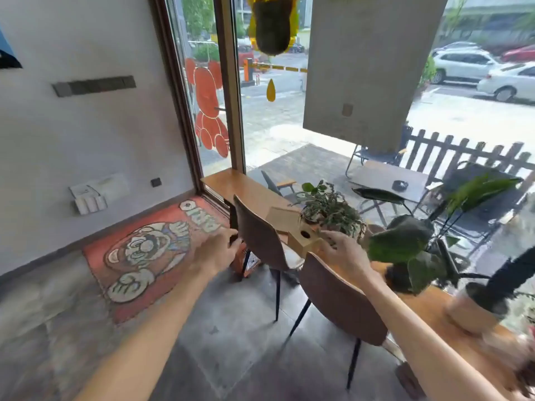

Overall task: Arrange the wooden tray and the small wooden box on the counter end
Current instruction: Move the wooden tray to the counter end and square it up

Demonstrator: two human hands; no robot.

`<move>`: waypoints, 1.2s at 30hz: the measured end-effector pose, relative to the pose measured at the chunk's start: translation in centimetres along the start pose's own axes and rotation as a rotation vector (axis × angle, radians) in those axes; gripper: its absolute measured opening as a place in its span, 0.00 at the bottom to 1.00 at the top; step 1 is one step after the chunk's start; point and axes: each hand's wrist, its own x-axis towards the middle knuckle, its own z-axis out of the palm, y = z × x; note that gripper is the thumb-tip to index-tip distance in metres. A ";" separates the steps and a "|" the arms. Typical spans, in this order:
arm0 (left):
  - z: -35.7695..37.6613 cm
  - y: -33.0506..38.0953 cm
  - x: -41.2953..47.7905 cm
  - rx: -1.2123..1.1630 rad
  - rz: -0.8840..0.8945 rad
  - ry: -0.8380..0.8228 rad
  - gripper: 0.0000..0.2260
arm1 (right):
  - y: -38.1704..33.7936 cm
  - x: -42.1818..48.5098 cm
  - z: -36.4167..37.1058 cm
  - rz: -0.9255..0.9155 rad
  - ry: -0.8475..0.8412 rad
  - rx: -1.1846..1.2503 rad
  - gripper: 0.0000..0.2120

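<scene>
The small wooden box, pale with a round hole in its top, is at the counter's near edge, between the two chair backs. My right hand grips its right end with fingers and thumb. Just behind the box a flat, light wooden tray lies on the wooden counter, partly hidden by a chair back. My left hand hovers in the air left of the first chair, fingers spread and holding nothing. The frame is blurred by motion.
Two brown chairs stand pushed against the counter. Potted plants and a tan pot crowd the counter's middle and right. The counter's far left end meets the window frame. A red cartoon rug covers the floor.
</scene>
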 end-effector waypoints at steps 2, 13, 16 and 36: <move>1.2 -1.6 1.8 0.003 -0.043 -0.077 0.14 | 0.2 1.7 2.5 0.094 -0.062 0.030 0.19; 8.0 -6.9 18.9 0.106 -0.066 -0.405 0.14 | 2.1 13.5 11.5 0.365 -0.234 0.134 0.16; 9.9 -6.8 24.8 0.113 -0.067 -0.447 0.14 | 3.3 18.1 12.7 0.440 -0.228 0.160 0.17; 24.4 -10.4 56.3 -0.036 -0.224 -0.649 0.15 | 5.5 50.0 26.4 0.549 -0.461 0.354 0.23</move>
